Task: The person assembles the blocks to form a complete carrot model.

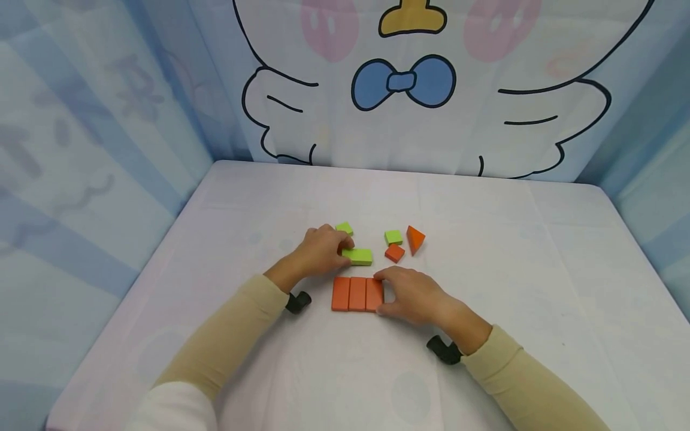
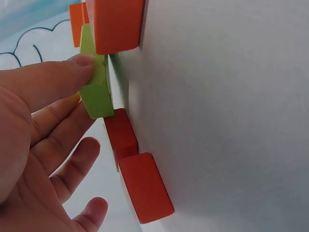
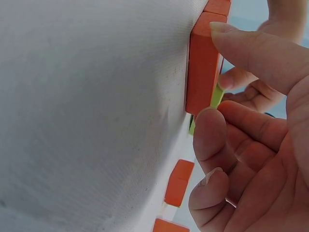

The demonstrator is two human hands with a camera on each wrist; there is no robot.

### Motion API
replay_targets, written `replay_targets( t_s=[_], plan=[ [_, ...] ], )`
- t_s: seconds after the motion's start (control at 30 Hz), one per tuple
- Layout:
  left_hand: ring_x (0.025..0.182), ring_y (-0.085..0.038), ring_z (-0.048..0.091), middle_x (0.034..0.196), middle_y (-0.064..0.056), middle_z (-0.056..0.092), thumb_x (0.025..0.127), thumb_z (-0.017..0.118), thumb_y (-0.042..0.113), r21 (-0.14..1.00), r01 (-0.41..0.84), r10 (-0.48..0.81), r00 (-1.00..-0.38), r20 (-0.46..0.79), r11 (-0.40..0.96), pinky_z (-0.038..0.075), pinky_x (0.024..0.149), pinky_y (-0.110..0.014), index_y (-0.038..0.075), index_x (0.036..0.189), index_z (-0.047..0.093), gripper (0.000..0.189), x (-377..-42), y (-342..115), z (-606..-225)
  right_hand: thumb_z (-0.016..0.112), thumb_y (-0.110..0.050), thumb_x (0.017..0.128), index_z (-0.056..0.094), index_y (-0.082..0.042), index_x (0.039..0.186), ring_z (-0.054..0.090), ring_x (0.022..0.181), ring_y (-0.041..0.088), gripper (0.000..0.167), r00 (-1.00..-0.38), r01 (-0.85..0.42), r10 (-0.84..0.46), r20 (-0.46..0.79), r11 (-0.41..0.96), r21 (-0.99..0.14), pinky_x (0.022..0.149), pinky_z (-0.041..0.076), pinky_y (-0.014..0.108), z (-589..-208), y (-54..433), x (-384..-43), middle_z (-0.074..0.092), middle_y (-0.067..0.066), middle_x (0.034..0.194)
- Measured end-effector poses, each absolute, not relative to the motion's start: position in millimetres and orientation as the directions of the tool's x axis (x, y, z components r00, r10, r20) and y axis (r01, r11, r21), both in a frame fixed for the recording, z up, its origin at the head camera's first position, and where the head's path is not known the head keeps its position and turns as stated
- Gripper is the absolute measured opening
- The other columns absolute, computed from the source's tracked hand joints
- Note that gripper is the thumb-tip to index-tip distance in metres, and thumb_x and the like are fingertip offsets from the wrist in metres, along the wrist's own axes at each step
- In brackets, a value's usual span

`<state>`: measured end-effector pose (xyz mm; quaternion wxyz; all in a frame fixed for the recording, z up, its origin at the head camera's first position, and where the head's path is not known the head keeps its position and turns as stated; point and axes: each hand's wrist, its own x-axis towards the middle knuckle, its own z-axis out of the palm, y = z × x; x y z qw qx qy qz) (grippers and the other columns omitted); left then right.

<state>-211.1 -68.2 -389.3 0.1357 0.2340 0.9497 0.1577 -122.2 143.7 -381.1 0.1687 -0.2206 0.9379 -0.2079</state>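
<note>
Three flat orange blocks [image 1: 357,294] lie side by side in a row on the table. My right hand [image 1: 417,294] holds the rightmost orange block [image 3: 203,72] between thumb and fingertips at its near and far ends. Just beyond the row, my left hand [image 1: 323,251] pinches a long light-green block [image 2: 99,96] by its left part. In the head view, that green block [image 1: 362,257] lies parallel to the row's far edge with a narrow gap between them. Part of it is hidden by the left fingers.
Behind the left hand sits a small green block [image 1: 344,228], partly hidden. To the right are another green block [image 1: 393,237], a small orange-red block [image 1: 395,253] and an orange triangular block [image 1: 415,239]. A patterned curtain [image 1: 399,137] hangs behind the white-covered table [image 1: 512,239].
</note>
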Motion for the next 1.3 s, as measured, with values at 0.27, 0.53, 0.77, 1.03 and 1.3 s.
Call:
replay_targets(
  t_s=[0.27,0.53,0.77,1.03,1.3],
  plan=[
    [0.117,-0.022,0.049,0.115,0.002,0.068,0.091,0.076,0.029,0.366,0.417,0.511,-0.833,-0.212,0.832,0.034,0.102,-0.049,0.015,0.123,0.071,0.036,-205.7,-65.0,-388.5,0.079,-0.025,0.087,0.058,-0.002,0.135,0.055,0.122,0.029,0.058,-0.843,-0.347,-0.489,-0.225,0.814,-0.466,0.103,0.043,0.048,-381.4,144.0,-122.8,0.061,0.01,0.131],
    [0.127,-0.022,0.046,0.124,0.005,0.066,0.094,0.073,0.026,0.389,0.439,0.546,-0.807,-0.227,0.81,0.029,0.105,-0.05,0.016,0.127,0.069,0.035,-208.4,-61.8,-392.1,0.079,-0.024,0.087,0.058,-0.001,0.134,0.055,0.123,0.029,0.057,-0.842,-0.352,-0.493,-0.218,0.809,-0.471,0.102,0.044,0.048,-383.1,144.3,-123.6,0.062,0.009,0.13],
    [0.131,-0.023,0.043,0.123,0.005,0.067,0.094,0.072,0.023,0.387,0.449,0.56,-0.792,-0.245,0.805,0.025,0.106,-0.053,0.018,0.123,0.072,0.029,-207.6,-64.2,-394.3,0.079,-0.025,0.087,0.057,-0.001,0.136,0.055,0.122,0.029,0.059,-0.842,-0.345,-0.489,-0.226,0.812,-0.47,0.102,0.044,0.048,-383.3,143.5,-124.4,0.061,0.01,0.131],
    [0.13,-0.023,0.044,0.12,0.006,0.068,0.095,0.071,0.022,0.386,0.481,0.588,-0.774,-0.234,0.787,0.025,0.104,-0.052,0.019,0.121,0.073,0.026,-204.1,-65.7,-389.9,0.079,-0.026,0.087,0.058,-0.002,0.135,0.056,0.121,0.029,0.058,-0.844,-0.345,-0.486,-0.226,0.815,-0.466,0.102,0.044,0.049,-381.5,144.5,-125.6,0.061,0.011,0.132],
    [0.124,-0.02,0.048,0.117,0.008,0.069,0.097,0.069,0.022,0.376,0.489,0.589,-0.776,-0.224,0.787,0.03,0.099,-0.047,0.019,0.119,0.075,0.023,-198.3,-65.5,-389.2,0.08,-0.026,0.086,0.058,-0.002,0.135,0.055,0.123,0.03,0.059,-0.845,-0.337,-0.484,-0.227,0.812,-0.477,0.103,0.043,0.049,-382.6,144.5,-125.1,0.06,0.01,0.133]
  ],
)
